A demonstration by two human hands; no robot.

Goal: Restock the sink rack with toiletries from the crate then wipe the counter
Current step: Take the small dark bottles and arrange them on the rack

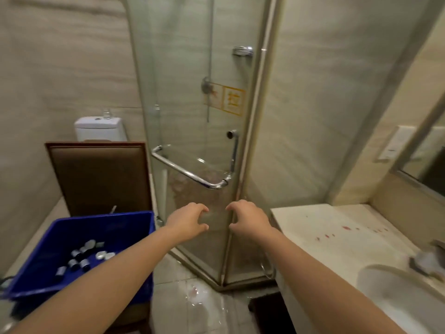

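Left: blue crate (106,227) sits on a chair seat, well apart from the counter. Toiletries (83,255) lie scattered on its floor, small capped bottles and tubs, mostly on their sides. Long axes run all ways with no common heading; cap ends too small to read.

Centre: left hand (186,221) and right hand (250,219) hover side by side before the glass shower door, fingers loosely hooked, thumbs apart, holding nothing.

Right: counter (337,227) with red spots, sink (390,290) at its near end. Rack not in view.

Judgement: first pickup pending. Turn left, reach over the rim, pinch one bottle across its narrow width, carry it upright.
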